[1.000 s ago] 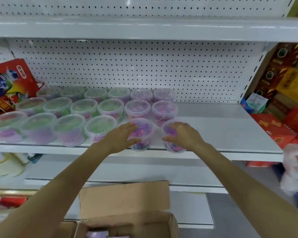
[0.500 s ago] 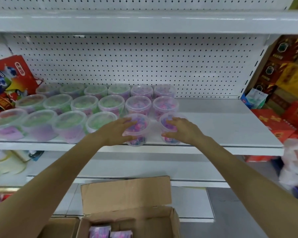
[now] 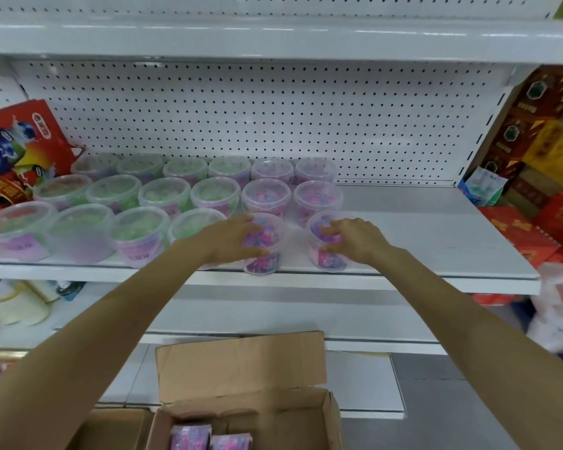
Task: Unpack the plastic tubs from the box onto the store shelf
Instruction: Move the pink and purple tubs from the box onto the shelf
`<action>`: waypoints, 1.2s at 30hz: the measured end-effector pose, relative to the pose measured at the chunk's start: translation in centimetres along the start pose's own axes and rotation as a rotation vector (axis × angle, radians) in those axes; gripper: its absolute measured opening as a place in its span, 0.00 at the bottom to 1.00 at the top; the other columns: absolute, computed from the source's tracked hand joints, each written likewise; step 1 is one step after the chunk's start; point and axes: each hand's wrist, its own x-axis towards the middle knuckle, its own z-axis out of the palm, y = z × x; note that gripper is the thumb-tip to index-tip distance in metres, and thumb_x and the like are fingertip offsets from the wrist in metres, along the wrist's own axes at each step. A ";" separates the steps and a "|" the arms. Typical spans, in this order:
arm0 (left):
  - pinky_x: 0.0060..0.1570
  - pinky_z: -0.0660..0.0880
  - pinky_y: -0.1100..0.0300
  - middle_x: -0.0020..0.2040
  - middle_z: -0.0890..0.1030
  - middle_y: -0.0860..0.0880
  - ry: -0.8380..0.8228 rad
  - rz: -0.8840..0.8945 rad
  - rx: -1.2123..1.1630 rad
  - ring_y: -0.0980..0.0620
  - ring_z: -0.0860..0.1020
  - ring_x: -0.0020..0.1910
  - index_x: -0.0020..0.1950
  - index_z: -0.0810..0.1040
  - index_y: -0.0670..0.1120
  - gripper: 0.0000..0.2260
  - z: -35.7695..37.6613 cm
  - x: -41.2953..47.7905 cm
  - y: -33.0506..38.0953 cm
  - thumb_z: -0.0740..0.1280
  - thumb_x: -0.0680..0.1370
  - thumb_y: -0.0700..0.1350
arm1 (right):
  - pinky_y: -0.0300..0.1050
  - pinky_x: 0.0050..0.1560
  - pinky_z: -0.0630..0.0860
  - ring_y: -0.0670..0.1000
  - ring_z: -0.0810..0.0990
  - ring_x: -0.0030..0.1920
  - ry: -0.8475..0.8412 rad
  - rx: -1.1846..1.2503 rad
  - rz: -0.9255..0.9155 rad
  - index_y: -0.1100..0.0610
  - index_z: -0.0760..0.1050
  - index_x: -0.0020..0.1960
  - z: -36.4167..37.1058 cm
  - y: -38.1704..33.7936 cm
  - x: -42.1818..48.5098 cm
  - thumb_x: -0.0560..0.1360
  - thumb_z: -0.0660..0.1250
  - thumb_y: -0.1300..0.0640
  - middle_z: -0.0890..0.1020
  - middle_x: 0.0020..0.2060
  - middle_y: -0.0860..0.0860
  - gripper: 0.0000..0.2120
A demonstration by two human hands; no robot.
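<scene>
Both hands just slid their pink tubs back a touch, so the left hand (image 3: 238, 237) cups one tub (image 3: 264, 245) and the right hand (image 3: 355, 238) another (image 3: 325, 246) at the shelf (image 3: 436, 235) front, finishing that row, with more waiting in the box (image 3: 241, 414) below.

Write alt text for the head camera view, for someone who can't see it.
A person's left hand and right hand each hold a clear tub of pink-and-purple contents at the front edge of a white store shelf, beside rows of similar tubs. An open cardboard box sits below.
</scene>
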 end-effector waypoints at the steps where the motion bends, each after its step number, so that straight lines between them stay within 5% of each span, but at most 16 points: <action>1: 0.69 0.62 0.55 0.76 0.57 0.53 -0.037 -0.006 -0.003 0.51 0.64 0.71 0.73 0.61 0.55 0.30 -0.1 0.0 -0.5 0.64 0.74 0.62 | 0.47 0.53 0.71 0.59 0.75 0.58 -0.001 0.000 0.000 0.49 0.74 0.61 0.0 0.0 0.0 0.73 0.65 0.42 0.77 0.61 0.53 0.19; 7: 0.68 0.65 0.52 0.75 0.60 0.50 0.032 0.005 0.126 0.49 0.64 0.71 0.74 0.61 0.54 0.31 0.3 0.5 -0.3 0.62 0.74 0.63 | 0.42 0.63 0.65 0.55 0.71 0.66 -0.228 0.177 -0.080 0.51 0.72 0.67 -1.7 0.6 0.8 0.73 0.69 0.56 0.70 0.70 0.53 0.22; 11: 0.68 0.64 0.52 0.75 0.60 0.50 0.055 -0.008 0.068 0.49 0.63 0.72 0.74 0.62 0.54 0.31 0.7 0.2 -0.4 0.62 0.74 0.63 | 0.43 0.63 0.66 0.53 0.69 0.68 -0.068 0.339 0.016 0.49 0.67 0.70 -1.1 0.0 0.6 0.69 0.70 0.43 0.70 0.69 0.49 0.32; 14: 0.68 0.63 0.53 0.75 0.60 0.50 0.060 -0.002 0.051 0.49 0.63 0.71 0.74 0.61 0.54 0.30 1.0 -0.1 -0.4 0.62 0.74 0.63 | 0.48 0.60 0.70 0.54 0.71 0.65 0.042 0.188 0.031 0.50 0.67 0.69 1.0 -1.1 0.4 0.70 0.67 0.37 0.70 0.69 0.47 0.32; 18: 0.68 0.62 0.53 0.75 0.60 0.51 0.072 -0.003 0.007 0.49 0.64 0.71 0.74 0.62 0.54 0.30 0.9 -0.1 -0.4 0.63 0.74 0.62 | 0.47 0.57 0.70 0.58 0.74 0.62 -0.079 0.077 -0.034 0.57 0.72 0.63 0.1 -0.8 1.2 0.73 0.68 0.48 0.74 0.64 0.54 0.22; 21: 0.68 0.63 0.53 0.75 0.61 0.51 0.097 0.002 -0.014 0.49 0.65 0.71 0.73 0.64 0.54 0.30 0.9 -0.2 -0.3 0.64 0.74 0.62 | 0.42 0.64 0.64 0.55 0.67 0.69 -0.261 0.162 -0.066 0.56 0.68 0.69 -1.9 0.0 1.6 0.73 0.68 0.58 0.68 0.70 0.52 0.25; 26: 0.68 0.63 0.53 0.75 0.61 0.51 0.096 0.000 -0.007 0.49 0.65 0.71 0.73 0.64 0.54 0.30 1.0 -0.4 -0.2 0.64 0.74 0.62 | 0.41 0.68 0.59 0.53 0.63 0.72 -0.164 0.219 -0.061 0.53 0.61 0.73 -1.0 -0.4 1.0 0.73 0.68 0.46 0.61 0.74 0.50 0.32; 32: 0.68 0.63 0.53 0.75 0.62 0.50 0.096 0.003 0.003 0.49 0.65 0.71 0.73 0.64 0.53 0.30 0.9 -0.4 0.0 0.64 0.74 0.62 | 0.42 0.69 0.59 0.54 0.63 0.72 -0.168 0.195 -0.112 0.52 0.63 0.72 -0.1 0.0 0.7 0.74 0.67 0.52 0.58 0.75 0.50 0.28; 36: 0.61 0.69 0.53 0.68 0.71 0.46 0.181 -0.030 0.151 0.46 0.71 0.65 0.70 0.69 0.51 0.29 1.0 -0.2 0.9 0.61 0.74 0.64 | 0.39 0.70 0.54 0.51 0.57 0.75 -0.239 0.217 -0.177 0.52 0.63 0.72 -0.5 0.3 0.9 0.75 0.67 0.56 0.55 0.76 0.50 0.28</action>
